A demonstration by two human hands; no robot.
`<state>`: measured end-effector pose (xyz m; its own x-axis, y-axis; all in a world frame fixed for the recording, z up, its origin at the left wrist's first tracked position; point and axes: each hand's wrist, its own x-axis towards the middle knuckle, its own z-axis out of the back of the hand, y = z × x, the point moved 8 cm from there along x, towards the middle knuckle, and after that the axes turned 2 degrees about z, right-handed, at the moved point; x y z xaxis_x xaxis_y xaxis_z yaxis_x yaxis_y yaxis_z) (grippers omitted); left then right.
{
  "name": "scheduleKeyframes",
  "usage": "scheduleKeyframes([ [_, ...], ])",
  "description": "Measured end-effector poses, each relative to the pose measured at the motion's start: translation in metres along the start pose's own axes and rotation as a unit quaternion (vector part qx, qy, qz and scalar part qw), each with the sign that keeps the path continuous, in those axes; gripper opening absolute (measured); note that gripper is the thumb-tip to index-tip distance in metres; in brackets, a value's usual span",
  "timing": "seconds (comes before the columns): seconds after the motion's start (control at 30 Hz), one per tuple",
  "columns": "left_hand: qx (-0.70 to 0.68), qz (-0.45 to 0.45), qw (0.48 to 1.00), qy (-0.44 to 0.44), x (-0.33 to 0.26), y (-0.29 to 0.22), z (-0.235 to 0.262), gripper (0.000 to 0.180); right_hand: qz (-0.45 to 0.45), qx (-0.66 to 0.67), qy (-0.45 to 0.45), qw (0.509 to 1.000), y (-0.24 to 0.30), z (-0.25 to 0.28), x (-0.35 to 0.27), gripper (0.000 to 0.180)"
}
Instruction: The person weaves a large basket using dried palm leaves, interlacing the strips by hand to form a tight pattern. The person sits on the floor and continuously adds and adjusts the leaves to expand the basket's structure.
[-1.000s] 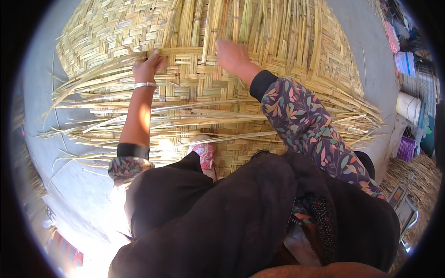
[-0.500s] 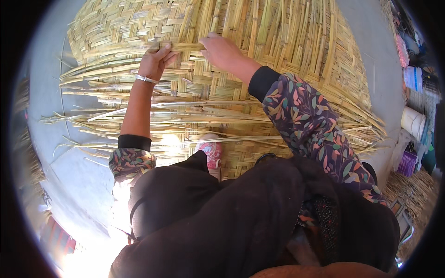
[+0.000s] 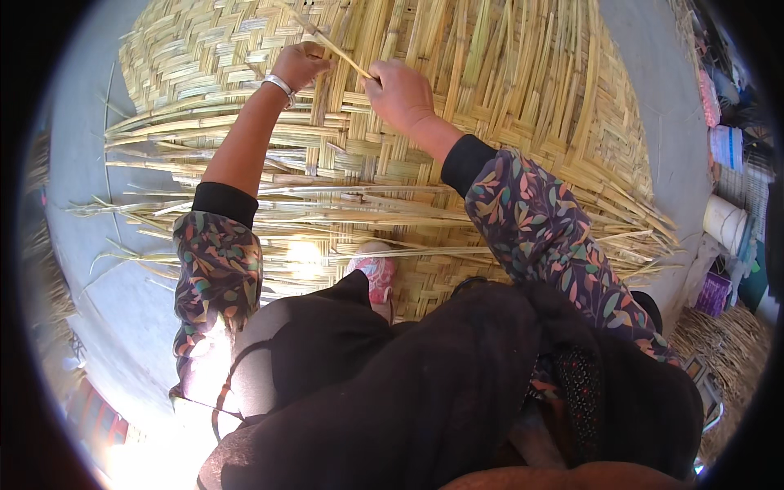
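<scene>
A large mat [image 3: 392, 167] of flattened, yellowish reed strips lies spread beneath me, woven in places and loose-ended along its left side. My right hand [image 3: 400, 94] is closed on the end of a reed strip [image 3: 331, 45], which slants up and left toward the top of the picture. Just left of it, my left hand [image 3: 302, 67], wearing a silver bangle, is over the mat with its fingers curled together. Whatever those fingers pinch is hidden. Between the hands, lengthwise strips run away from me.
My pink patterned shoe [image 3: 377, 276] rests on the mat. Loose strips [image 3: 155, 200] stick out over the grey floor [image 3: 114, 314] at left. Along the right stand a white bucket [image 3: 725, 222], a purple package [image 3: 714, 292] and a heap of straw [image 3: 723, 347].
The strip that lay level between both hands now slants upward from my right hand. My left hand has moved up and slightly right; the right hand has shifted slightly right.
</scene>
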<state>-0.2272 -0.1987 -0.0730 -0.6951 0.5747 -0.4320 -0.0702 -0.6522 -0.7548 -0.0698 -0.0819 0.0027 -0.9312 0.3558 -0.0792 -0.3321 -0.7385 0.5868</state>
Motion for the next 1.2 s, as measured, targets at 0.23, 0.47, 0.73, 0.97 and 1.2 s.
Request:
scheduleKeyframes([
  [0.23,0.199,-0.005,0.978,-0.067,-0.013,-0.023,-0.006,0.048,-0.057,0.053,-0.042,0.996,-0.007,0.007,-0.003,0.022],
  [0.47,0.441,-0.149,0.881,-0.085,-0.027,-0.092,-0.017,0.043,-0.067,0.093,-0.062,0.991,-0.009,0.016,-0.009,0.024],
  [0.73,0.421,-0.139,0.888,-0.120,-0.017,-0.106,-0.002,0.028,-0.075,0.144,-0.068,0.984,-0.008,0.023,-0.015,0.024],
  [0.97,0.411,-0.118,0.903,-0.033,0.029,-0.073,-0.010,0.025,-0.089,0.169,-0.082,0.978,-0.012,0.021,-0.019,0.023],
  [1.2,-0.139,0.149,0.968,0.146,0.024,-0.050,-0.017,0.016,-0.100,0.183,-0.098,0.973,-0.012,0.027,-0.021,0.022],
])
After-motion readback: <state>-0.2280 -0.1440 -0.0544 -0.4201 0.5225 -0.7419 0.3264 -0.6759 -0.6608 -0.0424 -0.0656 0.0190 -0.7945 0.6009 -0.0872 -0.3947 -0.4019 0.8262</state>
